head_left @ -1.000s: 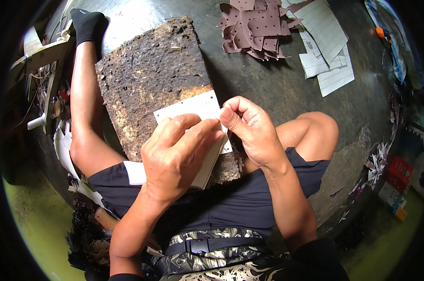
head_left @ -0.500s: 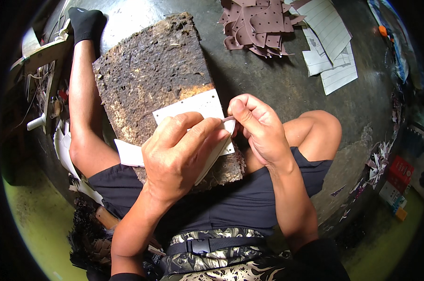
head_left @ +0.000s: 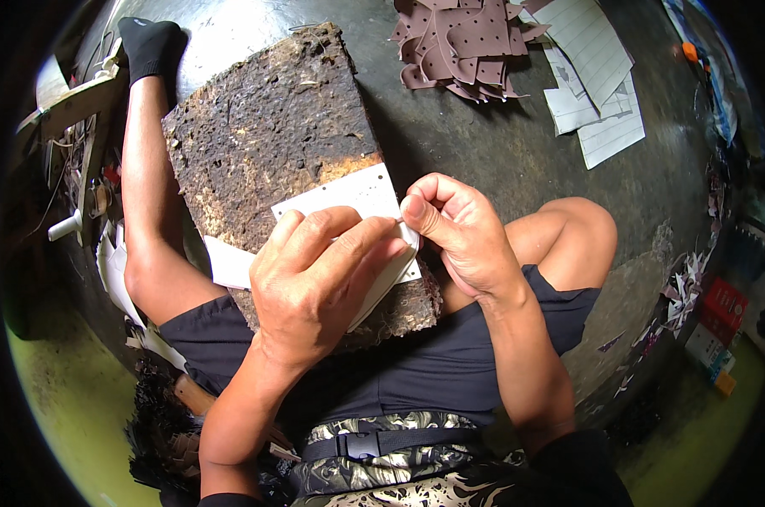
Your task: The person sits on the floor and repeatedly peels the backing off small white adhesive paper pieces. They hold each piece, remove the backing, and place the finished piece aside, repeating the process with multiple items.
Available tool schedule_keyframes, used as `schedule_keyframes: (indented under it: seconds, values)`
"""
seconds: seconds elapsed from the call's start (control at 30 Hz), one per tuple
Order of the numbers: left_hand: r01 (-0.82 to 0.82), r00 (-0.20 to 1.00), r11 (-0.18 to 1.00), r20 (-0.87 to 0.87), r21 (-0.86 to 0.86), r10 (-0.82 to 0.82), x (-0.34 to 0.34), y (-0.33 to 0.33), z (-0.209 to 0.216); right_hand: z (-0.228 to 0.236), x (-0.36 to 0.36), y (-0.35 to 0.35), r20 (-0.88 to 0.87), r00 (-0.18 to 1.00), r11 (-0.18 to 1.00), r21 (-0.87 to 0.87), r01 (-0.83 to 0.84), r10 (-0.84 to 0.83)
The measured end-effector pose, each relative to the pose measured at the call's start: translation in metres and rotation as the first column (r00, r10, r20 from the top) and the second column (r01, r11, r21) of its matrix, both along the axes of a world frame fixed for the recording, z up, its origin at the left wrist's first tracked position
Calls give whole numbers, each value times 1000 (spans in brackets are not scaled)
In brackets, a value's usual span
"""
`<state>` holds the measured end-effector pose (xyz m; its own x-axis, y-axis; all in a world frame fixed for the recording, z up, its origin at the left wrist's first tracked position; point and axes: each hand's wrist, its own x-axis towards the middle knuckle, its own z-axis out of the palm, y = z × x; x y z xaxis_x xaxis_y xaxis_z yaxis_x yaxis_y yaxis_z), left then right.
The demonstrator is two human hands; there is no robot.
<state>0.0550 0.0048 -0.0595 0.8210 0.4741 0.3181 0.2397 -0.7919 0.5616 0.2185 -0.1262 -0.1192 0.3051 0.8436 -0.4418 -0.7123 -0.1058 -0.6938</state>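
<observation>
Head view: the left hand (head_left: pixel 319 283) presses flat on a white sheet (head_left: pixel 348 198) (atop a rough board (head_left: pixel 264 135)) while the right hand (head_left: pixel 458 232) pinches its edge.

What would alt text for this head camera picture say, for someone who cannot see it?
Seen from above, a seated person's left hand presses a white card flat on a rough, dark board across their lap, while the right hand pinches the card's edge. A pile of brown perforated pieces and some white paper sheets lie on the grey floor beyond.
</observation>
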Motion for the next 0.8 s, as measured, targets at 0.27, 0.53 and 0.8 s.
schedule_keyframes:
  seconds: [0.27,0.53,0.8]
  values:
    - [6,1000,1000,24,11,-6,0,0,-4,-9,5,-4,70,997,998,-60,-17,22]
    - [8,1000,999,2,32,-8,0,0,-3,8,8,-2,97,992,996,4,84,-84]
    - [-5,1000,999,-15,37,5,-2,0,-3,3,4,1,89,994,998,-40,-54,57]
